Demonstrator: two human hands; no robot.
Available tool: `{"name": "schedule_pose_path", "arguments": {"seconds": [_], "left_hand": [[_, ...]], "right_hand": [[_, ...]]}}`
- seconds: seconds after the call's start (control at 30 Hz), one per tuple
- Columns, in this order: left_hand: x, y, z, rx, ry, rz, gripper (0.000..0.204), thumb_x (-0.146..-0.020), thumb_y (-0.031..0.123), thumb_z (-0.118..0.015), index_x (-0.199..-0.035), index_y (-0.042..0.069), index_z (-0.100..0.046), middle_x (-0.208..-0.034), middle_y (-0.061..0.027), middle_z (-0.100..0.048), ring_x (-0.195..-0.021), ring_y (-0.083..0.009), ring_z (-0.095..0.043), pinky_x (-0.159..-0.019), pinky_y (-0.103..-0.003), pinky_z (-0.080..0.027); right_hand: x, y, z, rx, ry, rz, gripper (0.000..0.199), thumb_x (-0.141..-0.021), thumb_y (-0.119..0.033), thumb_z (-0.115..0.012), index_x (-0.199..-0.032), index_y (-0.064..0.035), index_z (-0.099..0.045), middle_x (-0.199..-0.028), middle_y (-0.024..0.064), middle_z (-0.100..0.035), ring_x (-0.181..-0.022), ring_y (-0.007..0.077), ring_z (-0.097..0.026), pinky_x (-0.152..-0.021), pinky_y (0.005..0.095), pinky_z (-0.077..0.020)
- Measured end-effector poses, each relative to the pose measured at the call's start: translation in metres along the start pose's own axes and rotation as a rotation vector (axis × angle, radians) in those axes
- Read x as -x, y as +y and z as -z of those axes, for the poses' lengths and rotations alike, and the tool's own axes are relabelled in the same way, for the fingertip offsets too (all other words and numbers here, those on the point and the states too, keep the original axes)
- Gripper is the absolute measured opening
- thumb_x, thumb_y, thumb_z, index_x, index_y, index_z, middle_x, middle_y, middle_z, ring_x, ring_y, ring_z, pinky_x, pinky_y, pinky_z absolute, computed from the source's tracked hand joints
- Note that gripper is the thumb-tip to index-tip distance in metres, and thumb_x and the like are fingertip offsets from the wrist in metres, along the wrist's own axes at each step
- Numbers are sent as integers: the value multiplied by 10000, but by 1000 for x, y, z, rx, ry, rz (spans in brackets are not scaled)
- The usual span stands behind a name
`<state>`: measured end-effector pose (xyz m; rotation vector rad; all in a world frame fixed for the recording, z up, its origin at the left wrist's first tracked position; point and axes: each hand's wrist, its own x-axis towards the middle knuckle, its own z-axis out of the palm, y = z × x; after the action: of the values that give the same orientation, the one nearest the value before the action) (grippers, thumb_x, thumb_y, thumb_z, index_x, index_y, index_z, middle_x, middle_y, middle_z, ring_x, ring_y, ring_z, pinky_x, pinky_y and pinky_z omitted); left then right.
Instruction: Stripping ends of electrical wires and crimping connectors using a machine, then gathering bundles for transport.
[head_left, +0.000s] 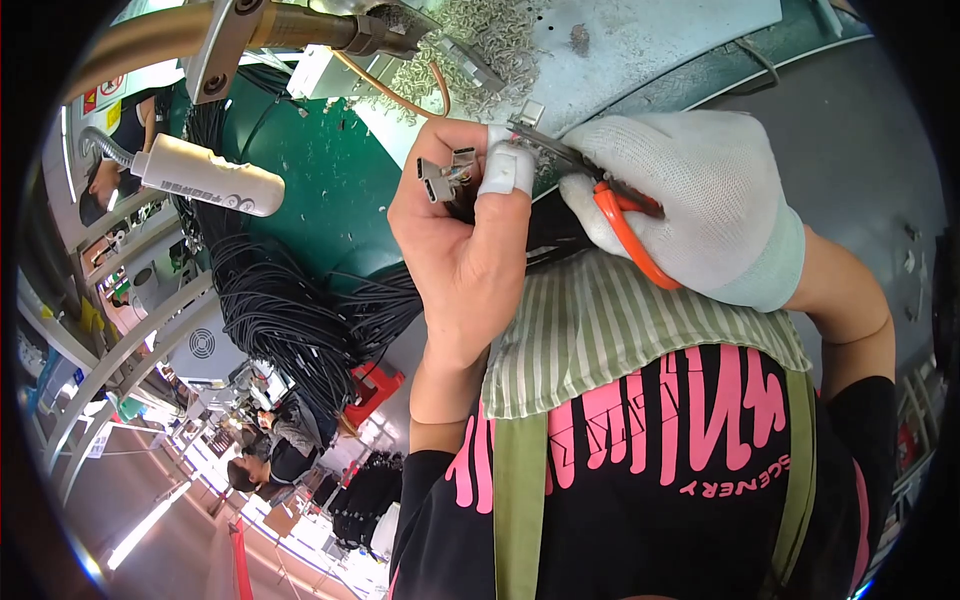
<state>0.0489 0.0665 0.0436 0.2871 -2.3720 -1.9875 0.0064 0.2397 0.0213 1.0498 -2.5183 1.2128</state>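
My left hand (465, 230) is closed, bare but for white wraps on the thumb and forefinger tips. Out of its curled fingers stick several cable ends with silver metal connectors (438, 188) and thin coloured wires. Another small metal connector (530, 112) stands just beyond the thumb and forefinger. My right hand (700, 195), in a white knitted glove, is wrapped round orange-handled pliers (632, 242). Their jaws reach left to the connector at my left fingertips; whether they are closed on it I cannot tell. Black cables run below the hands.
A heap of small metal bits (470, 50) lies on the pale work surface (650, 50) beyond my hands. Thick black cable bundles (270, 310) hang over the green table (310, 190). At upper left are a metal arm (300, 28) and a white lamp (215, 175). Other people sit far left.
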Motion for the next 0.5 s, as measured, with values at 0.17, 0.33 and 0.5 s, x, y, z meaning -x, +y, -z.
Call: {"name": "schedule_pose_path", "arguments": {"seconds": [0.17,0.33,0.5], "left_hand": [[2,2,-5,53,-17,83,72,-830,-8,-502,-900,10,-504,-723,39,-468,-606,-7,-355,-518,-171,-289],[0,-1,-19,-38,144,-85,141,-817,-29,-530,-953,3,-509,-700,39,-473,-586,-10,-358,-505,-174,-304],[0,-6,-25,-44,190,-361,208,-806,-49,-571,-997,-1,-501,-684,42,-487,-578,-9,-378,-508,-167,-315]], "right_hand": [[-2,2,-2,193,26,-11,213,-696,-155,-714,-874,-74,-629,-618,66,-552,-491,235,-545,-447,317,-425],[-1,1,6,39,-49,-94,159,-707,-138,-698,-834,-68,-633,-599,75,-542,-471,239,-523,-450,310,-416],[-4,-2,5,-287,-5,-146,137,-710,-133,-691,-789,-43,-625,-577,93,-521,-450,243,-499,-444,305,-395]]}}
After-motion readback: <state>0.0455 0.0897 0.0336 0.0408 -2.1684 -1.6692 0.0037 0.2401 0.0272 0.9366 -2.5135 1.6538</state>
